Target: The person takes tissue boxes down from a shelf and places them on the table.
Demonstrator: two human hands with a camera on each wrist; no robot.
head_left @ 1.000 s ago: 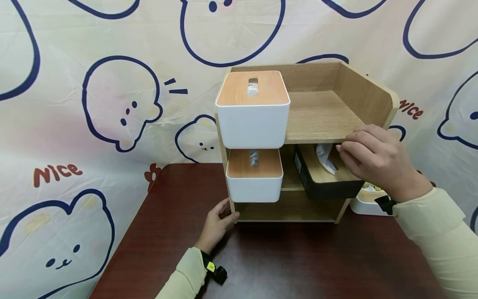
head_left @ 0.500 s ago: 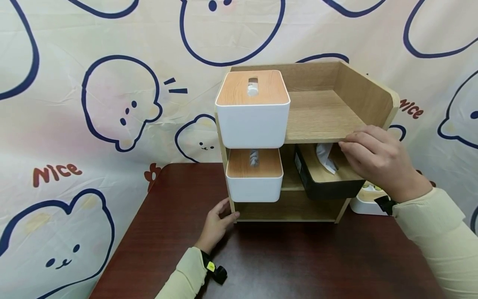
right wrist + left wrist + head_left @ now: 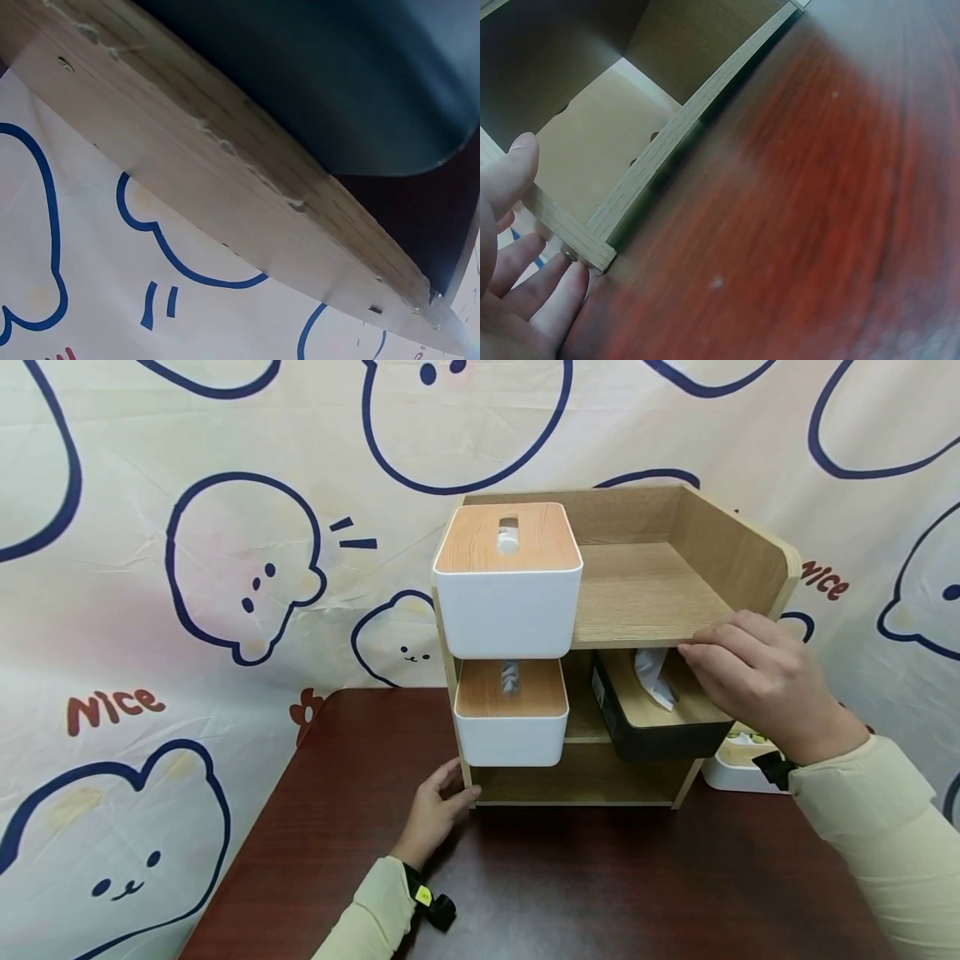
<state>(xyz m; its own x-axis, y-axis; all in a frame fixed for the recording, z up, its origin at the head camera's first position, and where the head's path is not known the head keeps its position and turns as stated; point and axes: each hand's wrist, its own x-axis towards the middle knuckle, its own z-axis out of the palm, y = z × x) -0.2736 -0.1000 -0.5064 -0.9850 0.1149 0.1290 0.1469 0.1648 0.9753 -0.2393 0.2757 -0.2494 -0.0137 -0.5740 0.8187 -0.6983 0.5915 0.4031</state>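
A wooden desktop shelf (image 3: pixel 637 597) stands upright on the table. My left hand (image 3: pixel 438 810) grips its lower left side panel; the left wrist view shows the thumb on the inner side of that panel (image 3: pixel 570 231) and the fingers outside. At the front right corner, under the top board, my right hand (image 3: pixel 765 681) holds the shelf's edge, its fingers curled. On the left, a large white tissue box (image 3: pixel 510 614) with a wood lid juts out from the top level. Below it sits a smaller white tissue box (image 3: pixel 512 742). A black tissue box (image 3: pixel 663 743) sits tilted beside my right hand, tissue sticking out.
Behind the shelf's right side, a white container (image 3: pixel 738 778) is partly hidden by my right wrist. The dark red-brown table (image 3: pixel 585 877) extends in front. A cartoon-printed cloth (image 3: pixel 247 710) hangs behind. In the right wrist view, the side panel (image 3: pixel 247 150) runs diagonally beside the black box.
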